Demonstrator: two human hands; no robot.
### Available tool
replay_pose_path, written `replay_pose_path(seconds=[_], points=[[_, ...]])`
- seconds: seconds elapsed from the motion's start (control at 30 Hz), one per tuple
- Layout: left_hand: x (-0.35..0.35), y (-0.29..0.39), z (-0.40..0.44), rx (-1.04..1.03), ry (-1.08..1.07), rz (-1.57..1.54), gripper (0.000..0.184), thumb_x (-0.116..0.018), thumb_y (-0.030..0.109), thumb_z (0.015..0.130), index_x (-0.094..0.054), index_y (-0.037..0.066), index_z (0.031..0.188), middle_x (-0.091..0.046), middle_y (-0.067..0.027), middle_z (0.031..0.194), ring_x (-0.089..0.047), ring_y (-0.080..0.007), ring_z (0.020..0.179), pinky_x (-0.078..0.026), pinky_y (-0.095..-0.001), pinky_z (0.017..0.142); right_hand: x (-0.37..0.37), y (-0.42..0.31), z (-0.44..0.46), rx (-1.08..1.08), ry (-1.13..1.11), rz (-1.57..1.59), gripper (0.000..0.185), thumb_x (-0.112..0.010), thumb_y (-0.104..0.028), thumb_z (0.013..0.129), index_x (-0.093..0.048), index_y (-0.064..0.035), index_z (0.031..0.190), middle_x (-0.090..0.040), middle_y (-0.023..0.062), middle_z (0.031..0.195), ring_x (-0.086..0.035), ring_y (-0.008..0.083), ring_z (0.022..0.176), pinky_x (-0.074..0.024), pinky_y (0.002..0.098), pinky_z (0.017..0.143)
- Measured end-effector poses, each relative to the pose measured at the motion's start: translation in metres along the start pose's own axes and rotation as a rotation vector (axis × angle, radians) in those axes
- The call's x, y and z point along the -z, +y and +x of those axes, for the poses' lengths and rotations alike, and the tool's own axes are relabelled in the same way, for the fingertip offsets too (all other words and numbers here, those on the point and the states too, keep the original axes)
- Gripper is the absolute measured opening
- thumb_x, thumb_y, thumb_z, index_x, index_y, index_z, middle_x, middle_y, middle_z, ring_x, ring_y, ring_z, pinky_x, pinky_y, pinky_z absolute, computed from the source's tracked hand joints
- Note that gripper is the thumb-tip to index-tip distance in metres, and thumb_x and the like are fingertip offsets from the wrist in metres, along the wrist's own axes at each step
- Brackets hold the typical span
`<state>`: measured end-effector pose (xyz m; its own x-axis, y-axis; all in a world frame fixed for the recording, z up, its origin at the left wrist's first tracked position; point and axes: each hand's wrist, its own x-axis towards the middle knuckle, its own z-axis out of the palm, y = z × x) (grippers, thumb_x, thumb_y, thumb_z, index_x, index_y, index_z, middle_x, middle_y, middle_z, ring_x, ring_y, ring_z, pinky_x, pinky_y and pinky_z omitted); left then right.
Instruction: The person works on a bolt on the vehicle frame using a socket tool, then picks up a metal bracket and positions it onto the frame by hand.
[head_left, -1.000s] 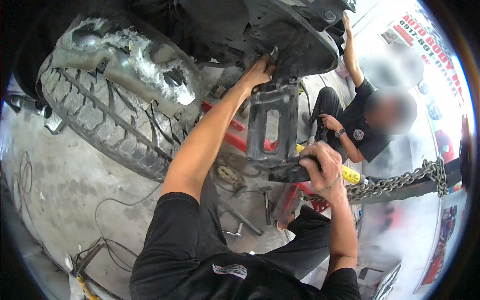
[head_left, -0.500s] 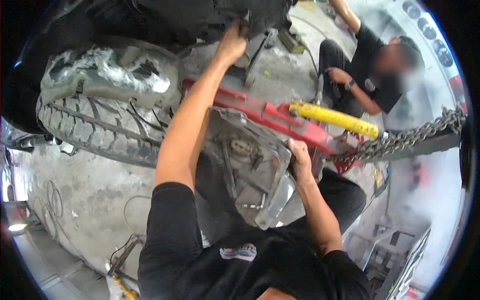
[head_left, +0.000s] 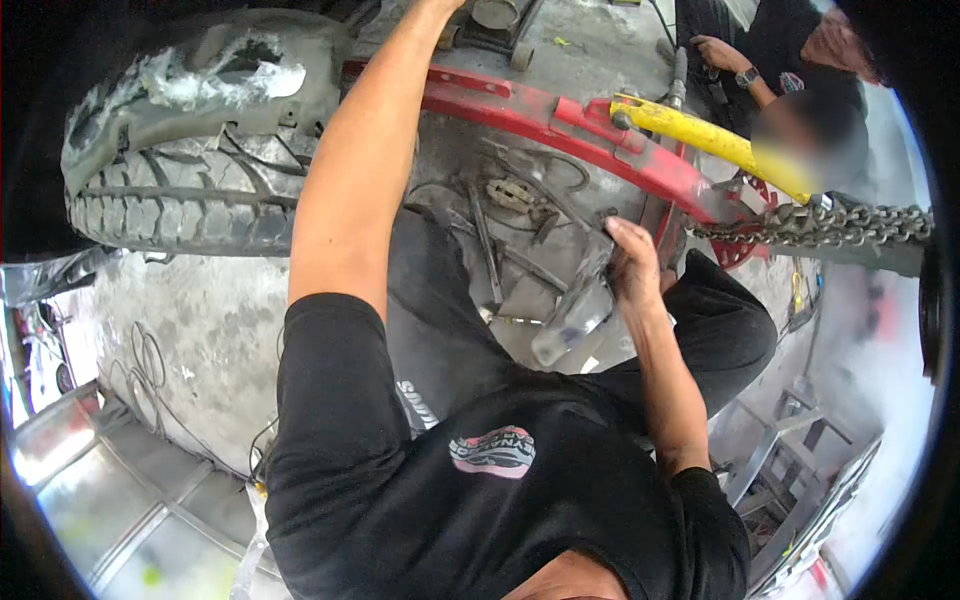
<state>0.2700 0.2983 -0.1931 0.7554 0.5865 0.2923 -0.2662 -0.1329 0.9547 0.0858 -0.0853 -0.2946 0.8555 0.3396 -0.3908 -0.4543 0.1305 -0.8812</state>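
Note:
My left arm (head_left: 355, 190) reaches forward past the tyre; its hand lies beyond the top edge, so its fingers and anything in them are hidden. My right hand (head_left: 635, 262) is closed around the upper end of a grey part with a clear, shiny section (head_left: 572, 325). It is tilted and seen nearly edge-on above my lap, so its exact kind is unclear. Beyond the part, metal bars (head_left: 484, 245) and a small metal clamp-like piece (head_left: 512, 196) lie on the floor.
A red steel beam (head_left: 530, 122) crosses ahead, with a yellow cylinder (head_left: 700, 140) and heavy chain (head_left: 830, 224) at its right. A tyre (head_left: 190, 215) under a scuffed fender (head_left: 200, 85) stands left. Another person (head_left: 800, 110) sits at the far right. Cables (head_left: 145, 370) lie left.
The view has tipped downward. My left hand has passed out of sight at the top. The grey part in my right hand has turned from showing its broad face to nearly edge-on.

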Motion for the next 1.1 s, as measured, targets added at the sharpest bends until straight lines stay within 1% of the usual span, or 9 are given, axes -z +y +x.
replay_pose_path(seconds=[0.1,0.17,0.23,0.4,0.57,0.67,0.73,0.9,1.1], points=[[0.002,0.008,-0.008,-0.034,0.008,-0.016,0.028,-0.045,0.003,0.087,-0.061,-0.006,0.108,-0.063,-0.0152,0.075,-0.062,-0.0241,0.066,-0.046,-0.0376,0.053,0.02,0.012,0.002,-0.118,-0.062,0.058,0.035,-0.057,-0.034,0.098,-0.064,-0.0028,0.085,-0.062,0.0088,0.071,-0.058,0.022,0.065,-0.049,0.0385,0.083],[-0.003,0.013,0.005,0.144,0.121,0.144,0.024,-0.053,0.019,0.099,-0.065,-0.002,0.101,-0.064,-0.0173,0.068,-0.065,-0.0329,0.065,-0.048,-0.0433,0.057,0.026,0.0,0.009,0.101,-0.363,0.289,0.048,-0.065,-0.041,0.092,-0.067,0.0056,0.104,-0.063,0.0079,0.073,-0.058,0.018,0.064,-0.048,0.0359,0.077],[0.01,-0.025,0.027,-0.048,0.026,0.094,0.021,-0.058,0.015,0.101,-0.061,-0.006,0.104,-0.064,-0.0132,0.081,-0.064,-0.0283,0.068,-0.052,-0.0392,0.059,0.004,-0.032,0.002,0.177,-0.34,0.296,0.057,-0.067,-0.044,0.089,-0.065,0.008,0.114,-0.059,0.0082,0.064,-0.055,0.0162,0.056,-0.0478,0.0303,0.063],[0.008,0.012,0.0,0.034,-0.076,-0.211,0.017,-0.058,0.013,0.101,-0.062,-0.004,0.101,-0.059,-0.0068,0.07,-0.057,-0.0143,0.057,-0.042,-0.0337,0.048,-0.025,-0.043,0.0,0.16,-0.194,0.065,0.059,-0.077,-0.038,0.084,-0.063,0.0072,0.119,-0.054,0.0028,0.062,-0.054,0.0142,0.057,-0.0503,0.0285,0.069],[0.004,-0.018,0.021,-0.02,0.055,-0.023,0.023,-0.066,0.022,0.099,-0.066,0.0,0.096,-0.056,-0.0046,0.064,-0.054,-0.0139,0.057,-0.042,-0.0334,0.05,-0.049,-0.042,0.015,0.108,-0.485,0.125,0.048,-0.069,-0.033,0.093,-0.062,0.0058,0.121,-0.055,0.0007,0.066,-0.048,0.0134,0.056,-0.0486,0.0373,0.085],[0.009,0.014,0.007,0.186,0.1,-0.296,0.028,-0.063,0.027,0.102,-0.06,0.005,0.084,-0.053,-0.0026,0.062,-0.044,-0.0119,0.045,-0.029,-0.0282,0.04,-0.086,-0.06,0.032,0.217,-0.712,0.444,0.029,-0.066,-0.032,0.095,-0.063,-0.0035,0.096,-0.047,-0.0011,0.063,-0.045,0.0144,0.058,-0.0445,0.0288,0.069],[0.02,-0.003,0.016,0.305,0.043,-0.649,0.025,-0.066,0.028,0.101,-0.06,0.006,0.09,-0.055,-0.0025,0.067,-0.041,-0.0127,0.045,-0.026,-0.0269,0.04,-0.097,-0.073,0.046,0.184,-0.684,0.429,0.028,-0.065,-0.032,0.095,-0.063,-0.004,0.095,-0.048,-0.0009,0.064,-0.045,0.0142,0.059,-0.0442,0.0282,0.07],[0.052,0.039,-0.013,0.306,0.112,-0.688,0.023,-0.068,0.026,0.099,-0.062,0.006,0.09,-0.056,-0.0011,0.072,-0.046,-0.0111,0.051,-0.031,-0.0267,0.041,-0.145,-0.094,0.069,0.131,-0.507,0.274,0.05,-0.065,-0.036,0.096,-0.06,0.0045,0.124,-0.038,-0.0036,0.057,-0.038,0.0135,0.057,-0.0433,0.037,0.08],[0.093,0.067,-0.042,0.28,0.008,-0.902,0.015,-0.062,0.02,0.102,-0.059,0.006,0.1,-0.06,-0.004,0.086,-0.047,-0.0099,0.064,-0.034,-0.023,0.051,-0.182,-0.088,0.109,0.099,-0.555,0.418,0.052,-0.059,-0.037,0.096,-0.058,0.0049,0.127,-0.038,-0.0026,0.061,-0.039,0.0145,0.065,-0.0406,0.038,0.086]])
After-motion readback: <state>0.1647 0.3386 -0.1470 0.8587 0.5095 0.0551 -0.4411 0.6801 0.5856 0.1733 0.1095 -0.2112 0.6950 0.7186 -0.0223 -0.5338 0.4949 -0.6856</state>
